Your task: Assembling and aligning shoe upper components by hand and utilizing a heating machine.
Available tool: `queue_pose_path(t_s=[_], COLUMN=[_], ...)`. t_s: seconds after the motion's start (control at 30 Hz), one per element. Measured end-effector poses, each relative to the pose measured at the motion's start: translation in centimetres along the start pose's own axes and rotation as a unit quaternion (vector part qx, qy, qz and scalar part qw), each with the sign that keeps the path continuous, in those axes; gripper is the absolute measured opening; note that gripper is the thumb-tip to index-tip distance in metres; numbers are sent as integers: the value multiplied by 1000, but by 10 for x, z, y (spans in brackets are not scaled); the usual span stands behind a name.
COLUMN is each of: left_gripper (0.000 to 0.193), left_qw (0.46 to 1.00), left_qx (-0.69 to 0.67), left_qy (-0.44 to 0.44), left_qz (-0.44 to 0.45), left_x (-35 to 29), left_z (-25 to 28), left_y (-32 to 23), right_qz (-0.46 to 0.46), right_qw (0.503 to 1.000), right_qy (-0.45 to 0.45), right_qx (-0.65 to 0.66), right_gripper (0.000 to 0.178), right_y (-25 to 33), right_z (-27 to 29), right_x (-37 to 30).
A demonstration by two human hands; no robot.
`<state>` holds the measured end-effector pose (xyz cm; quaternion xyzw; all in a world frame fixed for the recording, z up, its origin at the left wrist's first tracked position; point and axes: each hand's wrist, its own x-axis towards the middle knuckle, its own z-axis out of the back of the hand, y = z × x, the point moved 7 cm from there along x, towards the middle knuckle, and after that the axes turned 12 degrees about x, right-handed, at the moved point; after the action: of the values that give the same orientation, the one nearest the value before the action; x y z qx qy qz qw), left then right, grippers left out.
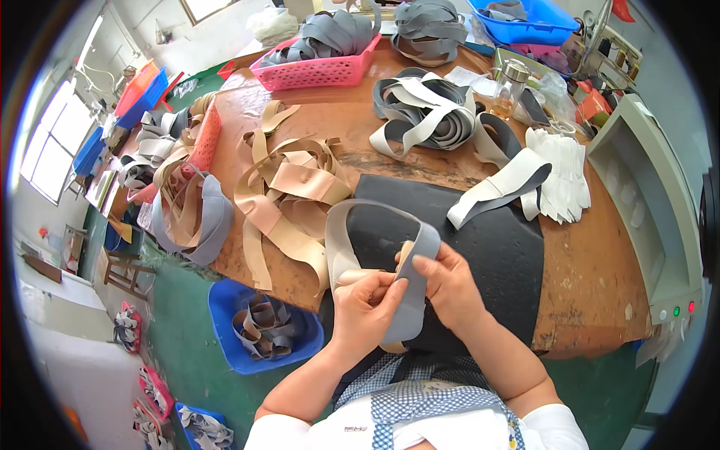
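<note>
My left hand (366, 306) and my right hand (448, 283) meet over the black mat (491, 277), fingers closed on a looped grey strip (425, 251). The loop stands up from my hands, and a beige strip shows between them at the pinch. Just left of the mat lies a tangled heap of beige strips (289, 217). To the right, white strips with grey undersides (499, 184) rest on the mat's edge, beside a stack of white pieces (556, 176). My fingers partly hide how the two strips lie together.
A pink basket (322, 73) of grey strips stands at the back, beside a grey roll (429, 31). A coil of white-and-grey strip (424, 112) and a glass jar (510, 88) lie nearer. A grey machine with lit buttons (649, 225) borders the right. Below left sits a blue bin (225, 341).
</note>
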<state>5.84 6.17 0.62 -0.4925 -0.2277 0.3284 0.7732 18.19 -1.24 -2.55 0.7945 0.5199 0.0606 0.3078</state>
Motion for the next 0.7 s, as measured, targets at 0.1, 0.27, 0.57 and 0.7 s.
queue_pose_path(t_s=[0.1, 0.27, 0.57, 0.7], left_gripper=[16, 15, 11, 11], left_qw=[999, 999, 999, 998], left_qx=[-29, -47, -9, -49], left_qy=[18, 9, -51, -50], left_qz=[9, 19, 2, 5], left_x=[-4, 3, -8, -9], left_z=[-2, 0, 3, 0], left_y=[2, 1, 7, 3], right_qz=[-5, 4, 38, 49], right_qw=[1000, 999, 999, 998], right_qy=[6, 8, -1, 3], right_qx=[-19, -41, -30, -43], right_gripper=[24, 21, 21, 22], right_y=[7, 2, 6, 6], right_z=[7, 6, 7, 10], right_x=[4, -1, -5, -6])
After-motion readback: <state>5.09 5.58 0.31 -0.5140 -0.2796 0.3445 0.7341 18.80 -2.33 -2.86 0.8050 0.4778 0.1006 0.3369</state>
